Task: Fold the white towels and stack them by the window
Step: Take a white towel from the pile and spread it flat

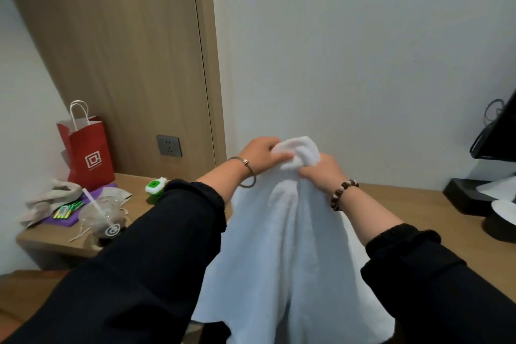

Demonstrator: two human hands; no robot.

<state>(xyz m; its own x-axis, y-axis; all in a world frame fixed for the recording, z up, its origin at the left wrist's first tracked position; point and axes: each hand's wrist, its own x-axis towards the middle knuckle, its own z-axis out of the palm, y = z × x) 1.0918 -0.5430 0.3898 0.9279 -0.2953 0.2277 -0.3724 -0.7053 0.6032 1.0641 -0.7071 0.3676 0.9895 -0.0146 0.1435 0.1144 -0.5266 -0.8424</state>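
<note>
- A white terry towel hangs in the lower middle of the frame. It is held up in the air by its bunched top and spreads wide as it falls toward the bottom edge.
- The left hand is just left of centre. Its grip is closed round the wad at the top of the towel, thumb and fingers curled into the cloth.
- The right hand is just right of centre and a little lower. Its grip is likewise clenched on the towel, from the other side of the wad.
- The two hands are close together, with only the bunched cloth between them.
- A thin metal bangle circles the left wrist and a brown wooden bead bracelet the right. Both arms wear black sleeves.
- Behind the towel, a light wooden surface crosses the frame below a plain white wall.
- At the left of the frame, a red paper bag with white cord handles stands upright on the surface.
- In front of the bag lie a purple flat pad and a clear plastic cup with a straw. A small green-and-white container sits to their right.
- A grey wall socket is set in the tan wooden panel that fills the upper left.
- At the right edge, a black box rests on the surface beneath a tilted dark screen.
</note>
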